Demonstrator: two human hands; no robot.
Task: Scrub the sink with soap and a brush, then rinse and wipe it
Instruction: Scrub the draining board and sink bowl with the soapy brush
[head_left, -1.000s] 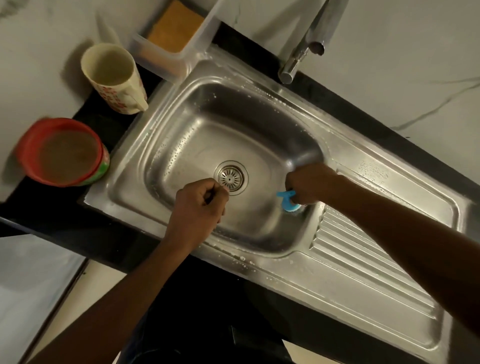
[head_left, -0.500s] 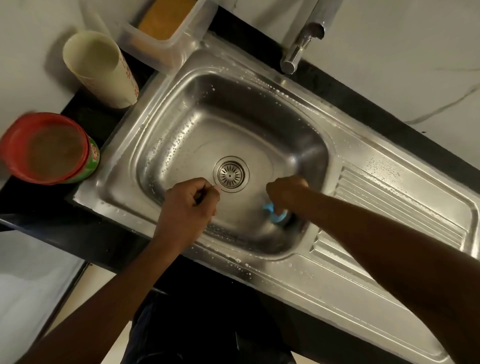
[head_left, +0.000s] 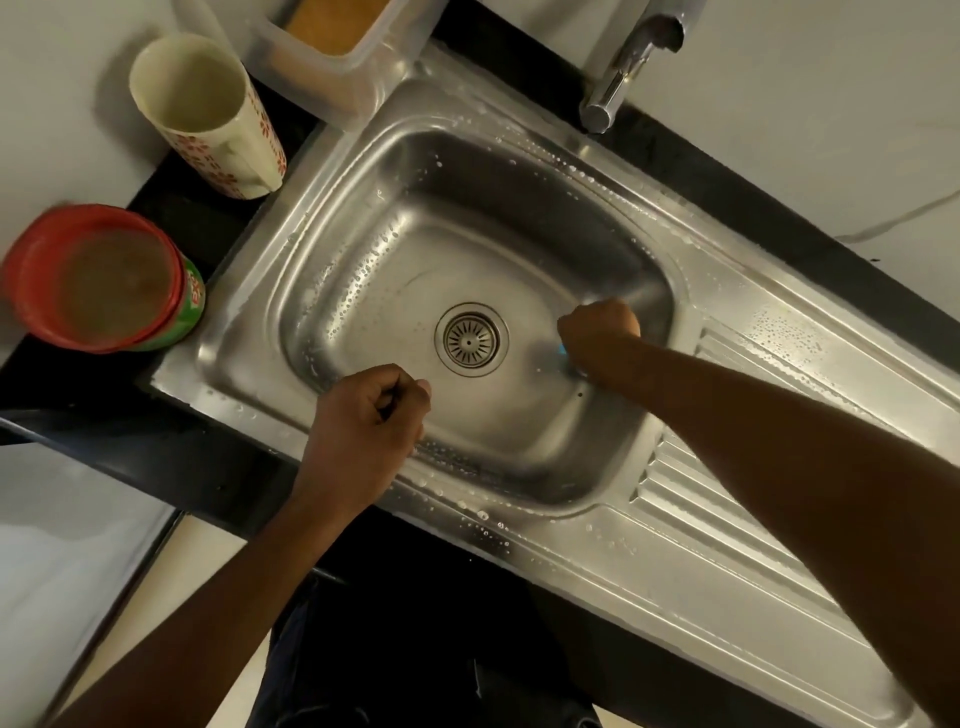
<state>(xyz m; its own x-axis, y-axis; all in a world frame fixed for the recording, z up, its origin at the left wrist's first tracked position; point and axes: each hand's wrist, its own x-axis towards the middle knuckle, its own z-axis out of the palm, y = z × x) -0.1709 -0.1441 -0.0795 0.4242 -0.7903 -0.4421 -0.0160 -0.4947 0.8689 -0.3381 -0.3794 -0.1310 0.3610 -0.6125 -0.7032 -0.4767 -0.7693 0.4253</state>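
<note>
The stainless steel sink (head_left: 363, 218) is wet, with droplets and soap flecks on its rim and walls; its round drain (head_left: 471, 339) is in the basin's middle. My right hand (head_left: 600, 332) is inside the basin, right of the drain, gripping a blue brush (head_left: 562, 351); only a sliver of the brush shows under the fist, pressed to the basin floor. My left hand (head_left: 363, 421) hovers over the near edge of the basin with fingers curled into a loose fist; nothing is visible in it.
A chrome tap (head_left: 623, 67) stands behind the basin. A floral cup (head_left: 208, 119), a clear tub with an orange sponge (head_left: 332, 26) and a red-lidded jar (head_left: 104, 280) sit at the left. The ribbed drainboard (head_left: 779, 441) extends right, under my right forearm.
My right hand with the brush swept from the basin's right wall toward the near side, then back up to the right of the drain. My left hand stayed by the near edge.
</note>
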